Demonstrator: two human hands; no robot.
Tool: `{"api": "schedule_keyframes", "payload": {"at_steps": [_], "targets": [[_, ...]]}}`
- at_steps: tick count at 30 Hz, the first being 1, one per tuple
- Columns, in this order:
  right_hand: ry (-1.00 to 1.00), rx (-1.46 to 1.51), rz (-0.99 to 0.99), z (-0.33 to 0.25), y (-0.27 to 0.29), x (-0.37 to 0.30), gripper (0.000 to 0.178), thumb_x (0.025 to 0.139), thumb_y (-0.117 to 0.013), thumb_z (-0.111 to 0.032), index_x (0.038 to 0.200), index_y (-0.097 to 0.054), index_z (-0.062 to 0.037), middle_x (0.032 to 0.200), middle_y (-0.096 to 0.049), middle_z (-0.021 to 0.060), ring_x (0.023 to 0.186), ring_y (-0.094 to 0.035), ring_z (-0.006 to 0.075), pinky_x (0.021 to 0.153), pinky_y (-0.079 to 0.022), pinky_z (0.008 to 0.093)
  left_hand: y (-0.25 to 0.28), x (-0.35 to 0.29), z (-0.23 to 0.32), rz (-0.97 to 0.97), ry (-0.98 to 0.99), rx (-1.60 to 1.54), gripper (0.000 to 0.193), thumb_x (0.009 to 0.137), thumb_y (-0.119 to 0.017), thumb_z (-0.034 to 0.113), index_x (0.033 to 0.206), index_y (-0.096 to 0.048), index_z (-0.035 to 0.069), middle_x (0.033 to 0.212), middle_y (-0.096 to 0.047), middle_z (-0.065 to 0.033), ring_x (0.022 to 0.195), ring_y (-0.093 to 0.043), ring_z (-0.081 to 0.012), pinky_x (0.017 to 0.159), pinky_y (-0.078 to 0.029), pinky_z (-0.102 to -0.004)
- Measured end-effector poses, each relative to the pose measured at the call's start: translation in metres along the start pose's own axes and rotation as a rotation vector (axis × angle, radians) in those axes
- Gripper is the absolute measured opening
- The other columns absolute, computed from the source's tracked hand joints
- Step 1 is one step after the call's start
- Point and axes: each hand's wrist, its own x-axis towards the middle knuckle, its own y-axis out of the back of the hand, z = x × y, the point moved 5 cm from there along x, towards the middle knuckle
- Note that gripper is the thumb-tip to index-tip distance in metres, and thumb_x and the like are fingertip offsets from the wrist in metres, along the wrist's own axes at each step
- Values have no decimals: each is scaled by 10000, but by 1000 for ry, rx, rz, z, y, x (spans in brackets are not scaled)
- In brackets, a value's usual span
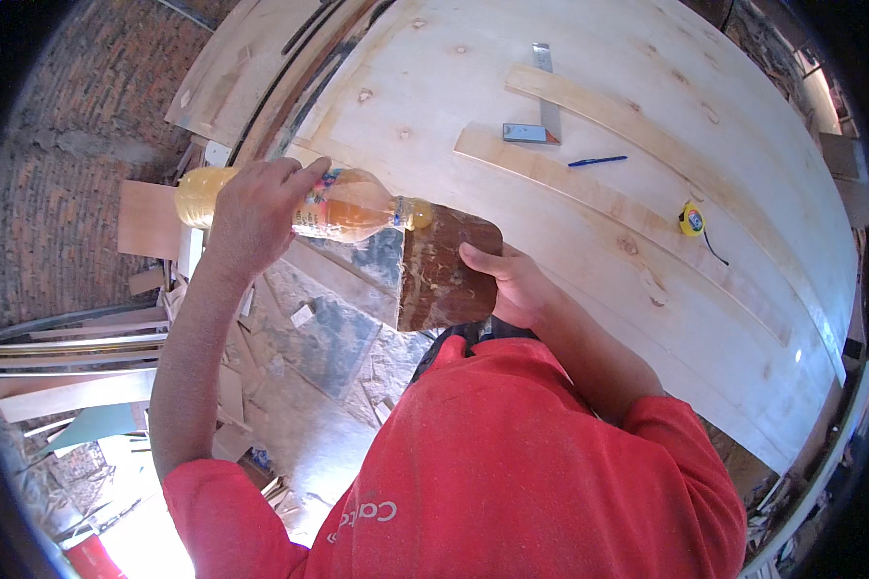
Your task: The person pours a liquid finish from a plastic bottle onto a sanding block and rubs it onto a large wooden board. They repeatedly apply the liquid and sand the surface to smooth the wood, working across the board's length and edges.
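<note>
My left hand is wrapped round a clear plastic bottle of yellowish liquid, with a coloured label partly hidden by the fingers. The bottle lies almost level, its neck pointing right and meeting the upper left edge of a brown wooden piece. Whether liquid is coming out, I cannot tell. That flat piece has rounded right corners and pale smears across its face. Gripping its right edge is my right hand, thumb on top and the other fingers mostly hidden beneath.
A large pale plywood sheet spreads across the far and right side. On it lie two thin wood strips, a try square, a blue pen and a yellow tape measure. Wood offcuts crowd the lower left beside a brick wall.
</note>
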Motion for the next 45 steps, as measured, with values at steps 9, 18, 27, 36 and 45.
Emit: {"api": "schedule_keyframes", "payload": {"at_steps": [9,18,27,36,45], "targets": [[11,16,58,3,5,1,501,1032,-659,-276,1452,-518,-42,1338,-659,112,1221,-652,265,1056,-524,489,-52,-34,-4,67,218,-418,634,753,-855,103,1346,-630,91,1144,-705,-117,1037,-703,-322,889,-569,-431],[-123,-526,-63,-19,-11,9,494,1032,-655,-199,1464,-535,8,1334,-680,115,1190,-663,224,1063,-524,428,-100,-68,15,196,274,-895,663,732,-880,72,1347,-631,65,1196,-718,-161,1132,-710,-315,985,-564,-393],[-293,-1121,253,-67,58,17,441,1076,-596,-308,1415,-620,-26,1271,-713,36,1136,-674,144,952,-568,341,-156,-138,14,590,933,-1460,649,720,-931,40,1281,-610,-14,1180,-712,-92,1054,-701,-174,931,-578,-346],[390,-2477,-66,-75,43,149,474,944,-618,-115,1380,-673,-294,1299,-673,29,1227,-606,289,964,-503,461,-187,-241,51,853,1392,-1280,694,711,-933,23,1307,-580,-8,1206,-684,-90,1053,-696,-182,945,-575,-349],[407,-2743,-228,-39,71,233,526,921,-581,-65,1362,-681,-335,1386,-612,-28,1312,-535,236,1009,-448,519,-218,-313,109,902,1724,-1170,717,696,-948,31,1309,-581,-13,1189,-694,-96,1055,-703,-196,937,-582,-358]]}}
